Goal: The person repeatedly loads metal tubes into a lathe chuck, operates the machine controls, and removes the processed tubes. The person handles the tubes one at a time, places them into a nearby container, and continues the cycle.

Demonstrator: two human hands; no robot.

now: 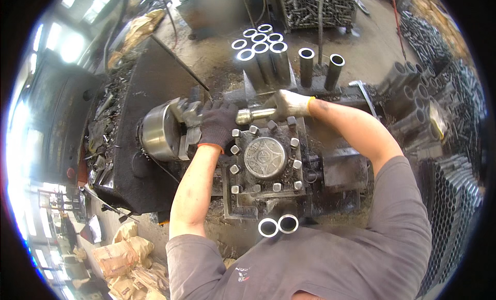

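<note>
My left hand, in a dark glove with an orange cuff, curls over something beside the jaws of a lathe chuck; what lies under its fingers is hidden. My right hand, in a white glove with a yellow cuff, grips the right end of a shiny stepped metal shaft. The shaft's thicker left end reaches up to my left glove. Just nearer to me sits the square tool post, ringed with several square-headed bolts.
Several upright steel tubes stand behind the lathe, and two tubes stand close to my body. More tubes lie at the right, above a large tube stack. Metal chips litter the left. Paper sacks lie at lower left.
</note>
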